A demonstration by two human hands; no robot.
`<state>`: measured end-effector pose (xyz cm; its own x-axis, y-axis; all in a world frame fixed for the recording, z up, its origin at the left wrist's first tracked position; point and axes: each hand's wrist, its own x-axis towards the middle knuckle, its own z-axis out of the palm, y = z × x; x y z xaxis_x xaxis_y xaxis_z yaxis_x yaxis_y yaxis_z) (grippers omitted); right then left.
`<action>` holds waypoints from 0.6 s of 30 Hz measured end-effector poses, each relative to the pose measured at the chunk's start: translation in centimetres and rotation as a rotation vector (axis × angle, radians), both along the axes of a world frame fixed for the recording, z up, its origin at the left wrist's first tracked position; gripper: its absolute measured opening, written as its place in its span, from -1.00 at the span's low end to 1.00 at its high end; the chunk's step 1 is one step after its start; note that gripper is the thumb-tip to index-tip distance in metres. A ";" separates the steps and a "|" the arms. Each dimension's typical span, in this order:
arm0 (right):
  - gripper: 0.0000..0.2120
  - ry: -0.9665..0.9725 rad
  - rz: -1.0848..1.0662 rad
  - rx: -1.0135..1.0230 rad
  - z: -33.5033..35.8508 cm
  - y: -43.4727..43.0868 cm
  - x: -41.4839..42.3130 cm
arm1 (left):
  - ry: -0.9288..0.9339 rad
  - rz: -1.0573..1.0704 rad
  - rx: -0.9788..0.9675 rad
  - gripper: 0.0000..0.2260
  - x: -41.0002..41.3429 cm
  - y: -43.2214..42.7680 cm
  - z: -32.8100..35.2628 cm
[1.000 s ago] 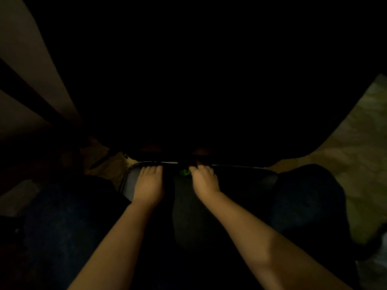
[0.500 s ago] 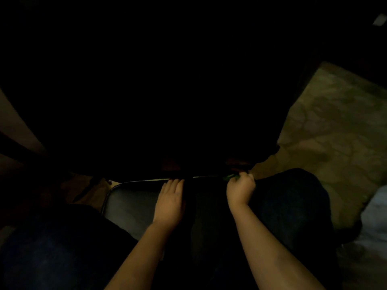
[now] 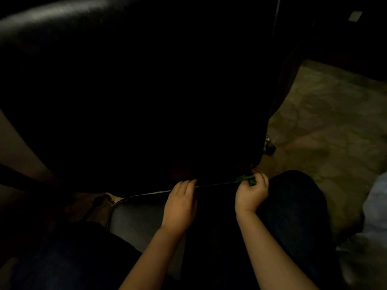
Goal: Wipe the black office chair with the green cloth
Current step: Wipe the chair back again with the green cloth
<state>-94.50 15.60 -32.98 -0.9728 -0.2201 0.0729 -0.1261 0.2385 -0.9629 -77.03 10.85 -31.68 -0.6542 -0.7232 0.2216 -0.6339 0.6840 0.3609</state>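
Observation:
The black office chair point(image 3: 136, 86) fills the upper and middle view, very dark, with a faint sheen along its top edge. My right hand point(image 3: 251, 192) grips the green cloth point(image 3: 247, 179) and holds it against the chair's lower right corner; only a small green bunch shows above the fingers. My left hand point(image 3: 180, 206) rests at the chair's lower edge, fingers straight and together, the fingertips touching a thin pale edge point(image 3: 159, 192) that runs between both hands.
A grey seat point(image 3: 134, 220) with a dark metal rim lies under my arms, and my knees in dark trousers flank it. Patterned floor point(image 3: 326, 126) opens to the right. A chair caster point(image 3: 269, 147) stands by the chair's right side. Something pale point(image 3: 374, 208) lies at the far right.
My right hand has slid the green cloth rightwards along the chair's lower edge to its right corner. My left hand followed to the right. The view turned right, showing more floor.

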 end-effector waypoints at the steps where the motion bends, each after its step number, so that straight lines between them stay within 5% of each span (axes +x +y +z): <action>1: -0.64 0.005 -0.004 -0.009 0.2 0.2 0.0 | 0.023 -0.004 -0.011 -0.55 -0.2 0.0 0.4; 9: -0.56 -0.006 -0.024 -0.287 3.9 1.1 -0.7 | 0.199 -0.070 -0.238 -0.65 -0.4 0.2 4.4; 18: -0.66 0.483 0.122 -0.548 16.0 -2.9 -3.6 | 0.439 0.012 -0.599 -0.69 -2.5 -3.8 14.6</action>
